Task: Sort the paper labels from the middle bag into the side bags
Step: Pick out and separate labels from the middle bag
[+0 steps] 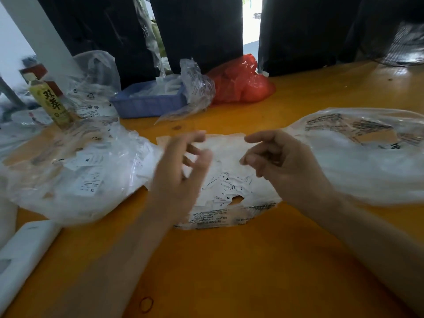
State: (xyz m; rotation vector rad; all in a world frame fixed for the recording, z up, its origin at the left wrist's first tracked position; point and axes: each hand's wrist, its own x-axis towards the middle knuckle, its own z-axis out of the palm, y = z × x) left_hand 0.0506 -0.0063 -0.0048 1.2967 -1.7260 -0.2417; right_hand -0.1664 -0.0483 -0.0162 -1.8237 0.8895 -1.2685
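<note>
Obs.: Your left hand [181, 164] and right hand [286, 161] hover over the middle bag [229, 198], fingers loosely curled. The left is motion-blurred; you appear to hold nothing in either, though a single small label pinched between the fingertips could not be ruled out at this sharpness.

Progress (judgement): partway. The middle bag holds a loose heap of paper labels [227, 187], with S and M printed on some. The left bag [75, 175] already contains labels, XL readable on at least two. The right bag [367, 157] looks white inside, but its contents are too hazy to read. So some sorting is done on the left at least, and a good pile remains in the centre.

Edges and room: The middle bag lies flat on the orange table [229, 260], its printed near edge towards you and its far edge under your fingertips. The left bag touches or overlaps its left side; the right bag's mouth sits just behind your right wrist. Both travel paths are short and unobstructed. Bare table in front of you gives room for your forearms. A rubber band [146, 304] lies near the front edge, and a white flat object [23, 255] sits at your left elbow. Bottle [50, 102], blue tray [149, 104] and red bag [241, 83] stand well back, clear of the working zone.
</note>
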